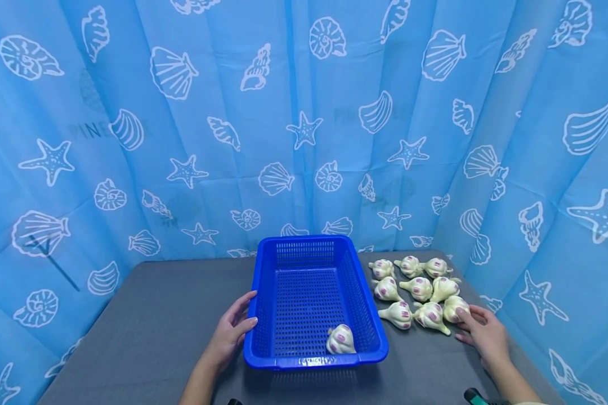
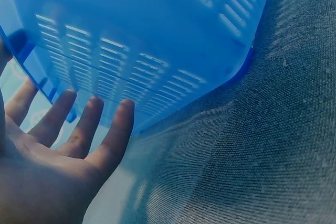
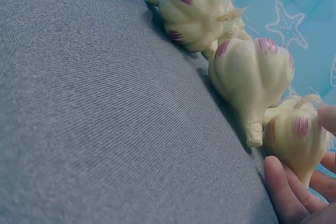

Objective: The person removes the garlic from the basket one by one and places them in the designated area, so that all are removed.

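Note:
A blue plastic basket (image 1: 310,363) with slotted walls stands in the middle of the table, one garlic bulb (image 1: 341,340) lying in its near right corner. My left hand (image 1: 229,332) holds the basket's left rim, its fingers (image 2: 118,129) spread against the slotted outer wall. To the right of the basket, several white garlic bulbs with purple marks (image 1: 418,288) sit in rough rows. At the near right end of this group, my right hand (image 1: 486,337) grips a garlic bulb (image 3: 298,135), with the thumb on one side and fingers (image 3: 286,187) on the other.
Grey cloth covers the table (image 1: 152,332). A blue curtain (image 1: 304,140) printed with white shells and starfish hangs behind and along both sides. Close to my right forearm, a black and green object (image 1: 475,396) shows at the bottom edge.

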A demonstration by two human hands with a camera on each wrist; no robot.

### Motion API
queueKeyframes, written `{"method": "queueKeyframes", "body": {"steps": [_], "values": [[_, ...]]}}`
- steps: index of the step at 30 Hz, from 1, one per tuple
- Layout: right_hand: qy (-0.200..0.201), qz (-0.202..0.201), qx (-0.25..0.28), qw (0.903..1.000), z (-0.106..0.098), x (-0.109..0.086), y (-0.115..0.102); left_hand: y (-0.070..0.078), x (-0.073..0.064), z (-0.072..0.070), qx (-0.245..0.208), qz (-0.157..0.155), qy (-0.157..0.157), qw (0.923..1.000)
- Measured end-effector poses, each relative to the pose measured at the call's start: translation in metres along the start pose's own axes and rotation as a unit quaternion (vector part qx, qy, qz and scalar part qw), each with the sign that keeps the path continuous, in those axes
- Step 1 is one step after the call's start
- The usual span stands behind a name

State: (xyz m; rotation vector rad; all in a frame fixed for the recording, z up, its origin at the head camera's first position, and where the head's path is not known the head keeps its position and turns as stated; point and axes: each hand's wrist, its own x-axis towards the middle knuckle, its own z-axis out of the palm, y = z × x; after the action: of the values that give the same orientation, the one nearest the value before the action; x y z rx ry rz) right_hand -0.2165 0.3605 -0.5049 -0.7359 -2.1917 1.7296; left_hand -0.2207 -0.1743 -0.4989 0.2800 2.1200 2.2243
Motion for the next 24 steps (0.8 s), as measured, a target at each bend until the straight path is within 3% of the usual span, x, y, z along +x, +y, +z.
{"method": "queueKeyframes", "body": {"steps": [15, 24], "values": [[0.008, 0.017, 0.004, 0.9998, -0.008, -0.005, -0.001, 0.0, 0.0, 0.0, 0.002, 0.002, 0.001, 1.0], [0.018, -0.003, 0.016, 0.9997, -0.012, -0.017, -0.005, 0.0, 0.0, 0.0, 0.001, 0.001, -0.001, 1.0]]}}
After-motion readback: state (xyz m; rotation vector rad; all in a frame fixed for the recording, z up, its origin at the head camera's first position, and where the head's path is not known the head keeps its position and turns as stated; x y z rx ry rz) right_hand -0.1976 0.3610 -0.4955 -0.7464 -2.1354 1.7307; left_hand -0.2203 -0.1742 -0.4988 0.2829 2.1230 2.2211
